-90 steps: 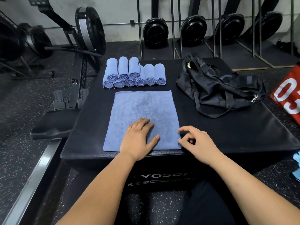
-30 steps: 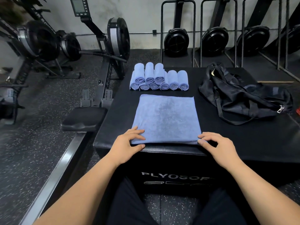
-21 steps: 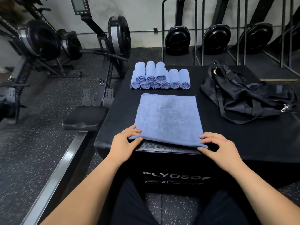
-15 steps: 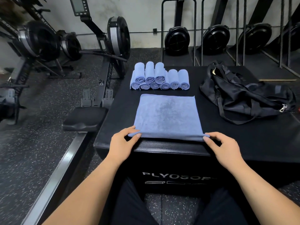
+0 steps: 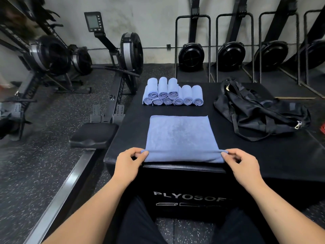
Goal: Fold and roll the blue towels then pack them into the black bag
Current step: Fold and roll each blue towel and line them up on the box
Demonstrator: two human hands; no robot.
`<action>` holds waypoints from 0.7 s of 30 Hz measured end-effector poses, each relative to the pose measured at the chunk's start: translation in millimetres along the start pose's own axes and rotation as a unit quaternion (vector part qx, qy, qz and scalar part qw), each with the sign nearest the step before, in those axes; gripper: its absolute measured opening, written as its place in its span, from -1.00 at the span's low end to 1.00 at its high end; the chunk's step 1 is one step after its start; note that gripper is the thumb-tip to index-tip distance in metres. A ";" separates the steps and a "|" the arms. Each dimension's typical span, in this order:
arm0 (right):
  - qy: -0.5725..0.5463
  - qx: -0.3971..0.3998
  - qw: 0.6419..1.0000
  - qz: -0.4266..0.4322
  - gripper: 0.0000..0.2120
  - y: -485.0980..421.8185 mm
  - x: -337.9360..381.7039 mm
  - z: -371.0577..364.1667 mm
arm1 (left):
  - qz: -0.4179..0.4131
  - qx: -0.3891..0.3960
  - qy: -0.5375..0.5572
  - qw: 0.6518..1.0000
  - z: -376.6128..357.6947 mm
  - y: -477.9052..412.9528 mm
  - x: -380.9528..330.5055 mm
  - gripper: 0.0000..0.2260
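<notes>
You are pinching both near corners of the flat blue towel (image 5: 179,136) at the front edge of the black box (image 5: 263,155).
The white lettering on the box front is showing only in part. The frame edge is cropping a red item (image 5: 323,128) at far right. The black bag (image 5: 260,113) is lying slumped on the right of the box top, and you cannot tell whether it is open. A rowing machine (image 5: 123,55) is standing on the floor to the left. The rolled towels (image 5: 173,94) are sitting stacked behind the flat towel and apart from it, with the upper three hiding part of the lower row. Your left hand (image 5: 129,163) and right hand (image 5: 243,164) are each gripping a corner between thumb and curled forefinger. Together they are holding the near hem slightly raised.
</notes>
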State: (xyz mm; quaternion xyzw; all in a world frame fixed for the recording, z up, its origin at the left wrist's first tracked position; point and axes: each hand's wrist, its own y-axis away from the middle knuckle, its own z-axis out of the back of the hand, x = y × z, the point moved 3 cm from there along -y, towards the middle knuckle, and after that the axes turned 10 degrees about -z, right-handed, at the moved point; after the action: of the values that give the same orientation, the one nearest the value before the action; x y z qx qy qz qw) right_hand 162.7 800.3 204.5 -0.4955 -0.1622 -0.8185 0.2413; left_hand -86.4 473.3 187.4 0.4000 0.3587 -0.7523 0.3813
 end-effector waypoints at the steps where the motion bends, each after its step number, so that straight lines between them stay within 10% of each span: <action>1: -0.006 0.003 1.000 0.001 -0.94 0.5 0.7 2.2 | -0.004 -0.004 0.008 1.000 1.8 1.0 -3.8 -0.93; 11: -0.057 -0.008 0.997 0.046 -0.86 -12.7 41.7 0.7 | -0.056 -0.061 0.035 0.996 7.4 -25.8 -42.2 -0.83; 21: -0.075 -0.007 0.997 0.003 -0.88 -94.0 60.3 -32.5 | 0.068 -0.110 0.116 0.985 -11.2 -92.6 -40.8 -0.84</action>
State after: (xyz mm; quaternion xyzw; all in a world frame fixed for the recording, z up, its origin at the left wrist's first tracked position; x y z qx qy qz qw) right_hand 62.9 847.9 240.8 -0.5580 -0.1727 -0.7792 0.2271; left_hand -146.5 536.3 240.2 0.4635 0.4533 -0.6288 0.4293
